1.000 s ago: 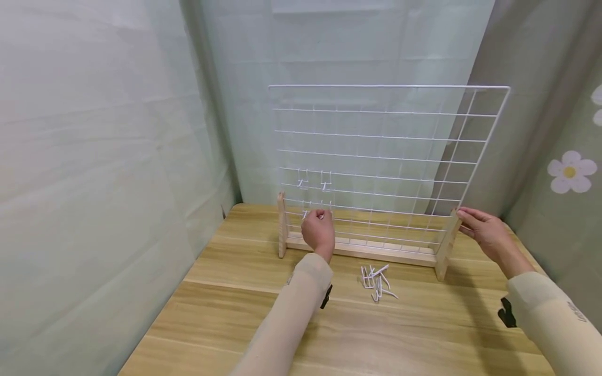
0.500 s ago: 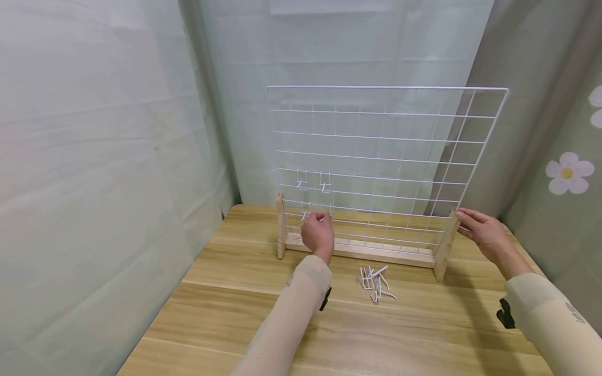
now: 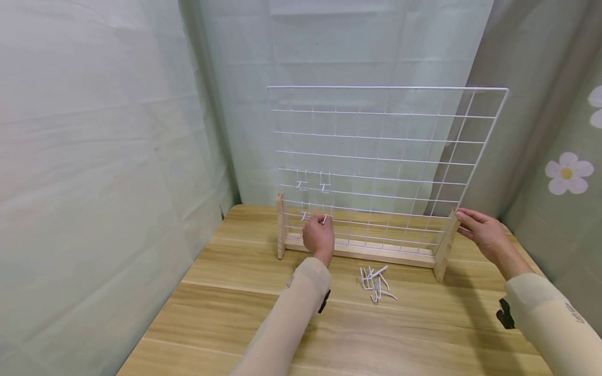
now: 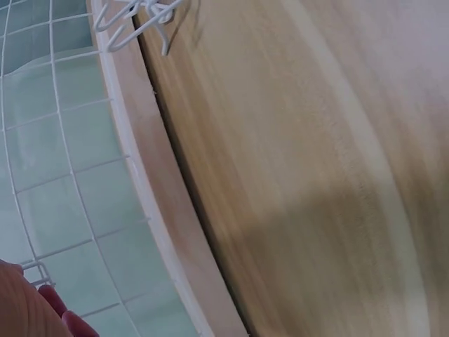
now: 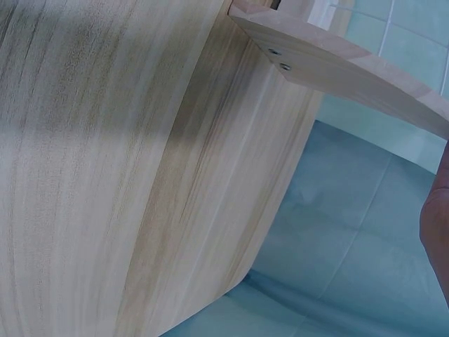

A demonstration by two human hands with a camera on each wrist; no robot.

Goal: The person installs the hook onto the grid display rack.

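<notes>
A white wire grid panel (image 3: 390, 138) stands upright in a wooden base with two side posts. My left hand (image 3: 318, 237) is at the grid's lower left, its fingers pinching a white wire hook (image 3: 325, 219) that sits against the wires. In the left wrist view, part of that hand (image 4: 31, 309) shows beside the hook (image 4: 38, 272); the fingertips are partly hidden. Three other hooks hang near it, one beside it (image 3: 304, 215) and two in a row above (image 3: 324, 184). My right hand (image 3: 486, 235) grips the top of the right wooden post (image 3: 447, 248).
Several loose white hooks (image 3: 376, 282) lie in a pile on the wooden table (image 3: 226, 303), in front of the base bar (image 3: 376, 253). Pale curtains (image 3: 117, 156) surround the table at the left, back and right.
My left hand has lowered slightly and its fingers have shifted, so the hook's prong now shows above them. The right hand stays on the post.
</notes>
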